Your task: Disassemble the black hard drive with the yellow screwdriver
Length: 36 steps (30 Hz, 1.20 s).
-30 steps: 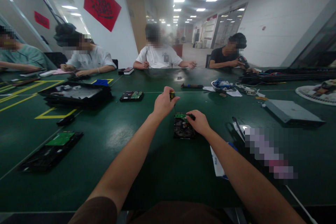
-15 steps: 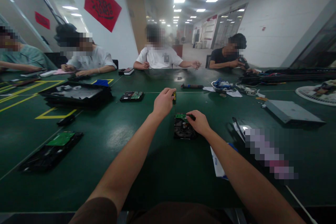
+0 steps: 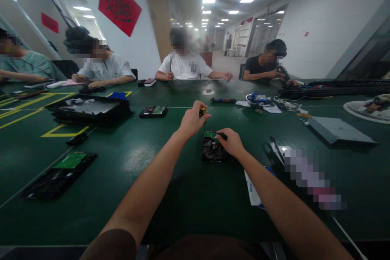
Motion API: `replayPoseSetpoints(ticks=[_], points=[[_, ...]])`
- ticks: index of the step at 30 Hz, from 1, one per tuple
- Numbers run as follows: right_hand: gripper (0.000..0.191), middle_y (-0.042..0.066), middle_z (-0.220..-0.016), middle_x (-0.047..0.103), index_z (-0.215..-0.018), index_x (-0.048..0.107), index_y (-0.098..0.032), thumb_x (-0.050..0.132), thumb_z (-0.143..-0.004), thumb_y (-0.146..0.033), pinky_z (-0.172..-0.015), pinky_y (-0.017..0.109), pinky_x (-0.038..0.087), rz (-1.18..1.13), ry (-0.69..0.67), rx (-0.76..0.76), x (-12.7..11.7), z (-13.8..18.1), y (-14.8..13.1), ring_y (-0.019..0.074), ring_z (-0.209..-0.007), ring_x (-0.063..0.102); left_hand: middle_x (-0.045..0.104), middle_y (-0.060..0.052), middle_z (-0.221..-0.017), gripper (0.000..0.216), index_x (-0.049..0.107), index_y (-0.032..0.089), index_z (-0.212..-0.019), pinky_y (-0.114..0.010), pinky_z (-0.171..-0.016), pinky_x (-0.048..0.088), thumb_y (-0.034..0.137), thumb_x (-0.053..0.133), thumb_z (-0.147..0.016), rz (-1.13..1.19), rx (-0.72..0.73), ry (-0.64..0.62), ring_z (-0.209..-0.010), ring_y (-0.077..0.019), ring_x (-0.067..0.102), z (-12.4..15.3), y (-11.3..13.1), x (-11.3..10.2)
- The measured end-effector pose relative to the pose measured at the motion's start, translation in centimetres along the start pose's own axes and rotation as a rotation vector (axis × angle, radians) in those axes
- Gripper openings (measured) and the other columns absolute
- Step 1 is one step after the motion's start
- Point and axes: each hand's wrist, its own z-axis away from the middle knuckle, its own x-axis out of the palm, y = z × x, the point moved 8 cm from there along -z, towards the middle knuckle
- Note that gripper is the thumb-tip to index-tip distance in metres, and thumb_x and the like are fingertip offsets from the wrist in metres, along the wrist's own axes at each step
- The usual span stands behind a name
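Observation:
My left hand [image 3: 194,119] is closed around the black-and-yellow handle of a screwdriver [image 3: 202,111], held upright. Its thin shaft points down at the back edge of a hard drive [image 3: 213,150], which lies on the green table with a strip of green circuit board [image 3: 209,134] at its far end. Whether the tip touches a screw is too small to tell. My right hand [image 3: 231,141] is closed, its fingers gripping the far right corner of the drive. A small dark shape shows by those fingers, and I cannot make out what it is.
Other hard drives lie on the left [image 3: 61,174] and farther back [image 3: 153,111]. A black tray [image 3: 88,109] stands at left. A grey metal case [image 3: 341,130], a basket of cables [image 3: 258,99] and a white packet [image 3: 254,189] are at right. Several people sit across the table.
My left hand has turned and its thumb now reaches forward over the screwdriver handle, with the shaft showing below. My right hand and the hard drive have stayed in place.

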Motion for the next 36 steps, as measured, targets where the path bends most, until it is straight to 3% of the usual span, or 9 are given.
replayPoseSetpoints(ticks=[7,12,18,23,27,33,36], points=[[0.015,0.008,-0.111,0.074,-0.105,0.074,-0.022,0.067,-0.092,-0.024,-0.096,0.04,0.051,-0.02,0.006,0.005,0.0,0.0,0.0,0.0234,-0.105,0.067,0.071,-0.007,-0.108,0.028,0.063,0.025,-0.115,-0.038,-0.09,0.054,0.024,0.072,-0.088,-0.075,0.106,-0.007,-0.098,-0.0221,0.069,-0.1,0.3,0.1],[0.016,0.008,-0.113,0.073,-0.106,0.073,-0.023,0.067,-0.092,-0.024,-0.095,0.04,0.052,-0.019,0.001,0.013,-0.1,0.0,-0.1,0.0231,-0.105,0.067,0.064,-0.008,-0.117,0.029,0.07,0.025,-0.12,-0.036,-0.095,0.053,0.024,0.069,-0.09,-0.227,0.183,0.054,-0.108,-0.0215,0.064,-0.2,0.7,-0.5],[0.016,0.008,-0.114,0.073,-0.106,0.073,-0.022,0.067,-0.092,-0.025,-0.097,0.039,0.051,-0.022,-0.002,0.027,0.0,0.0,0.0,0.023,-0.106,0.067,0.065,-0.011,-0.135,0.044,0.057,0.023,-0.14,-0.036,-0.102,0.049,0.022,0.06,-0.096,-0.341,0.118,-0.021,-0.122,-0.0248,0.062,-0.1,0.3,0.2],[0.016,0.008,-0.114,0.073,-0.106,0.074,-0.022,0.065,-0.093,-0.026,-0.097,0.041,0.051,-0.02,-0.004,0.022,0.0,-0.1,0.0,0.024,-0.107,0.067,0.073,-0.014,-0.115,0.047,0.054,0.021,-0.13,-0.04,-0.087,0.053,0.039,0.071,-0.09,-0.365,-0.022,-0.003,-0.101,-0.0309,0.071,0.1,-0.4,0.0],[0.015,0.007,-0.113,0.073,-0.105,0.074,-0.023,0.067,-0.092,-0.025,-0.097,0.042,0.051,-0.028,-0.014,0.039,0.0,-0.1,0.1,0.0239,-0.107,0.067,0.074,-0.011,-0.106,0.041,0.053,0.024,-0.123,-0.038,-0.082,0.053,0.034,0.073,-0.089,-0.3,-0.045,0.01,-0.09,-0.0273,0.071,0.2,-0.3,-0.2],[0.016,0.007,-0.112,0.073,-0.106,0.074,-0.023,0.066,-0.092,-0.027,-0.097,0.04,0.051,-0.028,-0.002,0.019,-0.1,0.0,0.0,0.0234,-0.106,0.067,0.064,-0.01,-0.128,0.034,0.061,0.027,-0.124,-0.036,-0.095,0.051,0.021,0.067,-0.091,-0.303,0.079,0.014,-0.117,-0.0258,0.062,0.1,1.0,-0.3],[0.016,0.008,-0.112,0.074,-0.106,0.074,-0.022,0.066,-0.092,-0.026,-0.098,0.041,0.051,-0.026,-0.002,0.012,0.0,0.0,-0.1,0.0237,-0.105,0.067,0.064,-0.009,-0.129,0.036,0.062,0.027,-0.127,-0.037,-0.098,0.05,0.018,0.064,-0.092,-0.318,0.073,0.023,-0.119,-0.0255,0.061,0.1,0.8,-0.4]])
